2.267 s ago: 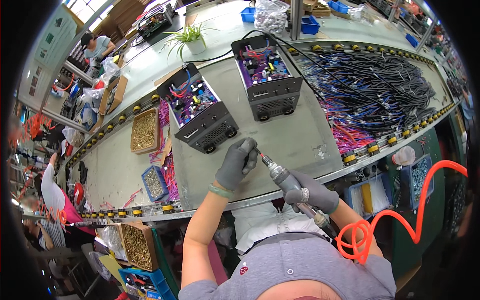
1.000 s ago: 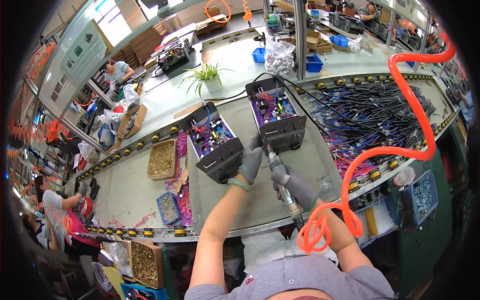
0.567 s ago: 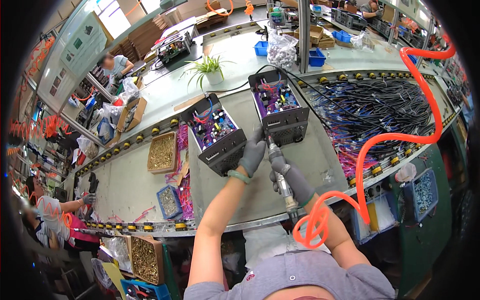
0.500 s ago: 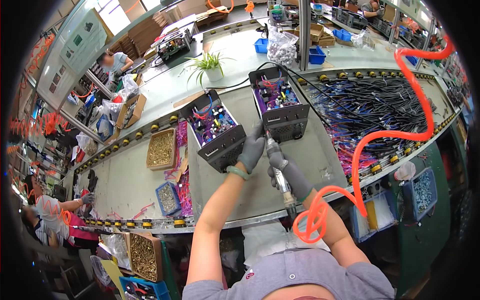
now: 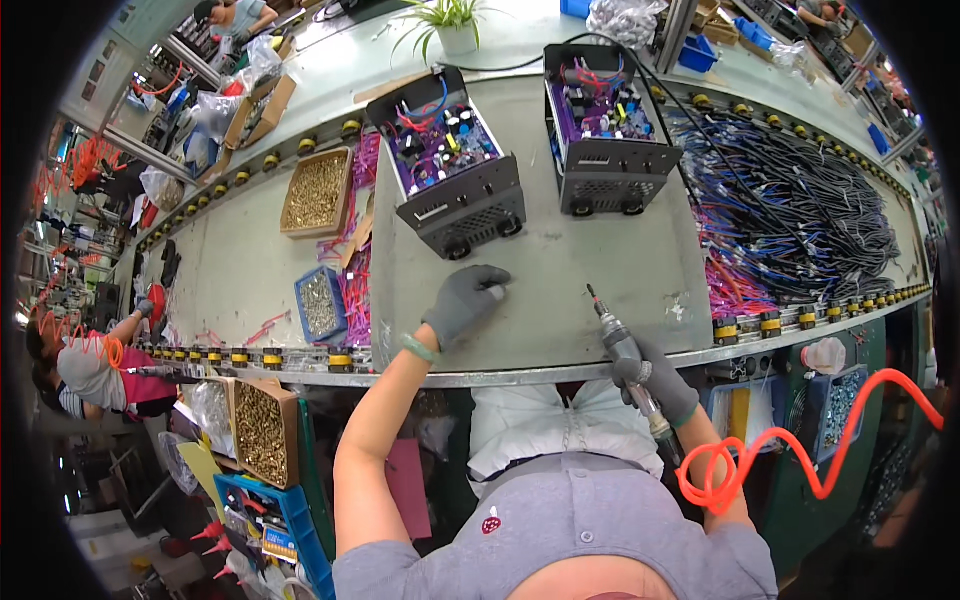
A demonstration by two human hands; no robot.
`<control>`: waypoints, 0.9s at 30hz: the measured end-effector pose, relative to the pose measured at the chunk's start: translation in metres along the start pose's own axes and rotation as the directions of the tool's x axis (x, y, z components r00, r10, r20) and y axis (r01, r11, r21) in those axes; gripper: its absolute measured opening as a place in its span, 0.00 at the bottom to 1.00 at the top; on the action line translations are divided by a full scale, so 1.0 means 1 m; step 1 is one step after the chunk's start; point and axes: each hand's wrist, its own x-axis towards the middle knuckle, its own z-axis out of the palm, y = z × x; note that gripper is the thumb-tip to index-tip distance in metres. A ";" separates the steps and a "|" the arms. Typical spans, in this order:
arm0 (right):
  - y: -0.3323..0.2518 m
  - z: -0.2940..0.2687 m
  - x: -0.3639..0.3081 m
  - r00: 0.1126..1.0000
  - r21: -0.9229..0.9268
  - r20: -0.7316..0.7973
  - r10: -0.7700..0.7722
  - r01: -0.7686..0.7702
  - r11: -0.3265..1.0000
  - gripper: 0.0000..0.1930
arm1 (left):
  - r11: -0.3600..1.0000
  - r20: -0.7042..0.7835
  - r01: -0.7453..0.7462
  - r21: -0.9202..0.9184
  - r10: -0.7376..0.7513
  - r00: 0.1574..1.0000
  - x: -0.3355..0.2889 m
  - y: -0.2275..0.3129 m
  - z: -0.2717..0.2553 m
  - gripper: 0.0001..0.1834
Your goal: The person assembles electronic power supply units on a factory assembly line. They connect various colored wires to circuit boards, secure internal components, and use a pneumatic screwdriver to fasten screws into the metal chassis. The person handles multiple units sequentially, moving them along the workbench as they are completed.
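Note:
My right hand, in a grey glove, is wrapped round a pneumatic screwdriver. Its bit points up and left over the bare grey work board, apart from both units. Also gloved, my left hand is held over the board, fingers curled and pressed together; whatever they hold, if anything, is hidden. Beyond it stands an open-topped black metal case with a purple circuit board inside. To the right is a second such case, a black cable running from it.
A box of brass-coloured screws and a blue bin of silver screws are to the left. Bundled black cables lie at the right. An orange coiled hose loops beside my right arm. A potted plant stands at the back.
Both my hands have drawn back from the right case toward me and moved apart. The screwdriver's bit has left that case's front. My view has tilted lower.

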 end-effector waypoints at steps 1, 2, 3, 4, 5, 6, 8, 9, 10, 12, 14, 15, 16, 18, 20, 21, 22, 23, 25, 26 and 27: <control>0.006 0.000 -0.001 1.000 0.025 -0.011 -0.013 0.013 1.000 0.22 | 0.999 -0.015 0.018 -0.028 -0.019 1.000 -0.003 -0.002 0.004 0.17; 0.010 0.000 -0.002 0.999 0.050 -0.023 -0.025 0.026 0.998 0.22 | 0.998 -0.029 0.036 -0.056 -0.037 0.999 -0.007 -0.004 0.008 0.18; 0.010 0.000 -0.002 1.000 0.060 -0.019 -0.016 0.017 0.998 0.23 | 0.998 -0.009 0.040 -0.048 -0.041 0.999 -0.007 0.000 0.008 0.18; 0.009 0.003 -0.002 1.000 0.069 -0.015 -0.006 0.007 0.998 0.23 | 0.998 0.011 0.044 -0.041 -0.044 0.999 -0.010 0.006 0.007 0.18; 0.009 0.005 -0.003 1.000 0.079 -0.012 0.004 -0.003 0.997 0.24 | 0.998 0.033 0.048 -0.033 -0.047 0.998 -0.012 0.010 0.007 0.18; 0.009 0.005 -0.003 1.000 0.076 -0.004 -0.008 0.008 0.997 0.24 | 0.999 0.057 0.036 -0.016 -0.035 0.998 -0.015 0.008 0.006 0.18; 0.011 0.003 -0.003 1.000 0.071 0.011 -0.029 0.028 0.997 0.24 | 1.000 0.109 0.010 0.018 -0.012 0.994 -0.023 0.003 0.001 0.18; 0.010 0.002 -0.002 1.000 0.074 0.011 -0.021 0.020 0.997 0.23 | 0.998 0.109 0.015 0.053 -0.020 0.994 -0.026 0.009 0.000 0.16; 0.011 0.000 0.000 1.000 0.083 0.013 -0.009 0.008 0.997 0.23 | 0.996 0.113 0.023 0.091 -0.033 0.993 -0.031 0.019 -0.002 0.15; 0.012 0.002 0.001 1.000 0.069 0.005 -0.001 0.000 0.998 0.24 | 0.974 0.061 -0.047 0.221 0.034 0.998 -0.037 0.022 0.005 0.13; 0.010 0.003 0.000 1.000 0.009 -0.021 -0.004 0.005 1.000 0.25 | 0.900 -0.033 -0.183 0.395 0.213 0.977 -0.038 0.011 0.022 0.11; 0.011 0.002 -0.002 0.999 0.032 -0.022 -0.028 0.029 0.999 0.27 | 0.892 -0.017 -0.174 0.418 0.199 0.980 -0.037 0.012 0.025 0.10; 0.014 0.003 -0.006 0.998 0.054 -0.024 -0.052 0.053 0.997 0.28 | 0.882 -0.001 -0.165 0.441 0.184 0.983 -0.037 0.013 0.026 0.09; 0.009 0.004 -0.013 0.997 0.085 0.001 -0.076 0.076 0.994 0.32 | 0.906 -0.001 -0.116 0.408 0.127 0.992 -0.032 0.015 0.029 0.08; -0.007 0.008 -0.022 0.994 0.110 0.075 -0.082 0.073 0.991 0.37 | 0.952 -0.025 -0.018 0.306 0.027 0.999 -0.028 0.011 0.028 0.08; -0.010 0.009 -0.023 0.989 0.095 0.115 -0.089 0.078 0.992 0.42 | 0.994 -0.015 0.103 0.029 -0.103 0.995 -0.026 0.024 0.022 0.08; -0.014 0.011 -0.026 0.987 0.096 0.130 -0.091 0.079 0.992 0.42 | 0.945 0.039 0.220 -0.242 -0.217 0.975 -0.018 0.049 0.014 0.09; -0.021 0.015 -0.028 0.985 0.095 0.145 -0.097 0.084 0.992 0.42 | 0.810 0.118 0.327 -0.486 -0.310 0.943 -0.013 0.070 0.010 0.09; -0.028 0.021 -0.026 0.978 0.067 0.184 -0.098 0.087 0.994 0.42 | 0.697 0.132 0.259 -0.669 -0.231 0.964 -0.008 0.091 0.012 0.11; -0.030 0.023 -0.026 0.976 0.074 0.189 -0.112 0.100 0.992 0.42 | 0.623 0.135 0.225 -0.749 -0.189 0.973 -0.005 0.098 0.015 0.11; -0.031 0.025 -0.026 0.973 0.081 0.196 -0.124 0.110 0.991 0.42 | 0.538 0.142 0.249 -0.805 -0.232 0.962 -0.001 0.103 0.020 0.14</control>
